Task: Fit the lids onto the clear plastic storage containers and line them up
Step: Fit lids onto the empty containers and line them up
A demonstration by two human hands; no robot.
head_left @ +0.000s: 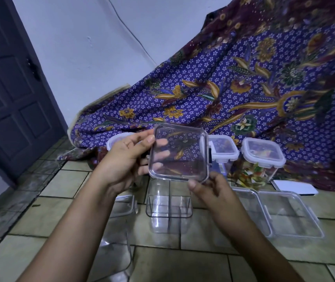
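While both bare forearms reach in from the lower edge, an open clear container (115, 253) lies nearest on the tiled floor (46, 224) at lower left, its outline faint; further out the right hand (207, 190) pinches the lower right corner of a square clear lid (178, 152) between thumb and fingers, and the left hand (126, 157) grips the lid's left edge, thumb on the near face and fingers showing through the plastic from behind; the lid is held in the air, tilted toward the camera, directly above a tall open clear container (168, 202) that stands upright on the floor; to the left of that one sits a smaller open container (124, 204), partly hidden by the left wrist; to the right lie two wide open containers (288, 214), touching or overlapping, which I cannot tell; beyond them a white flat object (294, 187) lies by the cloth's hem; further back two lidded containers (264, 154) stand side by side, and another lidded one (115, 140) peeks out behind the left hand; a blue and maroon floral cloth (243, 78) drapes behind everything, with a dark door (10, 88) at far left.
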